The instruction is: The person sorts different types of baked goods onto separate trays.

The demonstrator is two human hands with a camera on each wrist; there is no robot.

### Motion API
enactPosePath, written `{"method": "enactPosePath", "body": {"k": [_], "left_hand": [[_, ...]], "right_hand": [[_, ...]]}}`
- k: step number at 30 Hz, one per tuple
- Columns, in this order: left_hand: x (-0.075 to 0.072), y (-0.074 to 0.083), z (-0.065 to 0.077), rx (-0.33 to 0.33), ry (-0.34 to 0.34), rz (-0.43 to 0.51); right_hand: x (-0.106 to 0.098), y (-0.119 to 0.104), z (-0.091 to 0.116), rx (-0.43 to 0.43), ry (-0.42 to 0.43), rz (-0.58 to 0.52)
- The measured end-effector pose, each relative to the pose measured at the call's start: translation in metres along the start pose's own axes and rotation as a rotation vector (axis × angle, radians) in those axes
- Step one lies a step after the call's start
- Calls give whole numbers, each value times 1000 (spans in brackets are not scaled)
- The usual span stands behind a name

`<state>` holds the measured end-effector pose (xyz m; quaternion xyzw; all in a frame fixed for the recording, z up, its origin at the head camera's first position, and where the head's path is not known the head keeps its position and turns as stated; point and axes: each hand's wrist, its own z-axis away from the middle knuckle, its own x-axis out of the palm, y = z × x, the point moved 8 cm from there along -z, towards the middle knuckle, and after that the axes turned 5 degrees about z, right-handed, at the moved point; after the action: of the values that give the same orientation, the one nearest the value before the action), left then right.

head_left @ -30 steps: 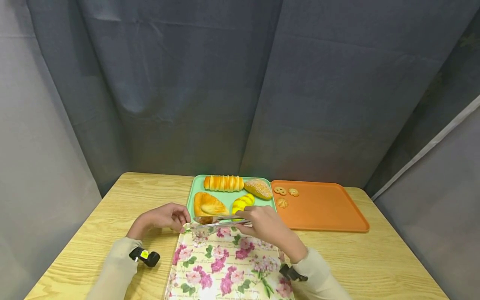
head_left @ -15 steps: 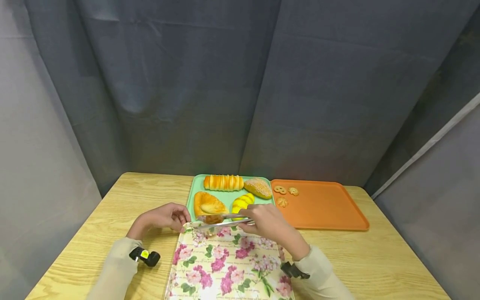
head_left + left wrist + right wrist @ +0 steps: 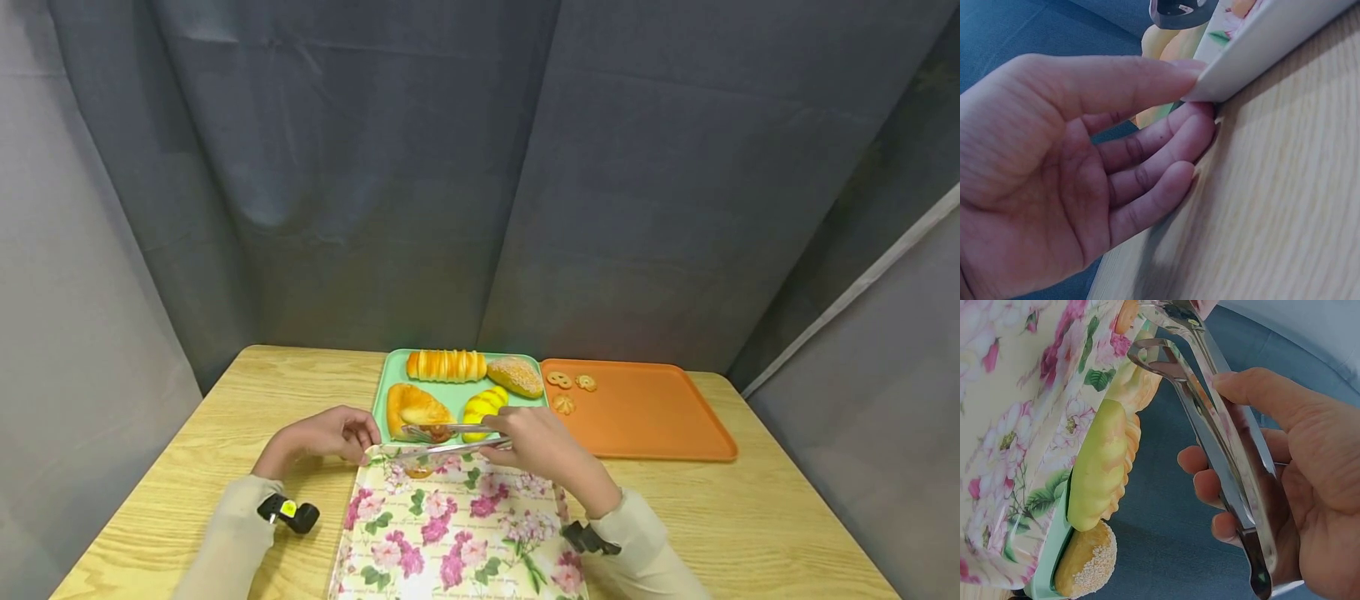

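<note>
I am gripping the metal tongs (image 3: pixel 450 439) in my right hand (image 3: pixel 536 446), their tips hovering over the floral tray's (image 3: pixel 457 533) far edge near a small pastry (image 3: pixel 418 471). My left hand (image 3: pixel 322 435) is pinching that tray's far-left corner; I should keep it steady and the tongs level.

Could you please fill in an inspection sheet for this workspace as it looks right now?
Surface: wooden table.
Job's things: metal tongs over green tray of four breads; floral tray nearest the person.
Clutter: orange tray with three small cookies.
Grippers: right hand grips the tongs; left hand pinches the floral tray's corner.
Cables: nothing seen.
Surroundings: grey curtain.
</note>
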<state>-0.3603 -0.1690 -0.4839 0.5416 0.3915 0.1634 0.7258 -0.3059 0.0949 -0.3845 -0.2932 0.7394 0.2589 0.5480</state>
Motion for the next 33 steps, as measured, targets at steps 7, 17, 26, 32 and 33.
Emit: {"method": "enactPosePath", "body": {"k": [7,17,26,32,33], "left_hand": [[0,1,0,-7,3,6],[0,-1,-1,-3,0,14],[1,1,0,3,-6,24],[1,1,1,-2,-2,17],[1,1,1,-3,-2,16]], "right_hand": [[-1,1,0,1,-1,-41],[-3,-1,1,-3,-4,-47],[5,-2,1,-10,-58,-134],[7,-1,0,-3,-47,-143],[6,-1,0,-3,-42,-141]]}}
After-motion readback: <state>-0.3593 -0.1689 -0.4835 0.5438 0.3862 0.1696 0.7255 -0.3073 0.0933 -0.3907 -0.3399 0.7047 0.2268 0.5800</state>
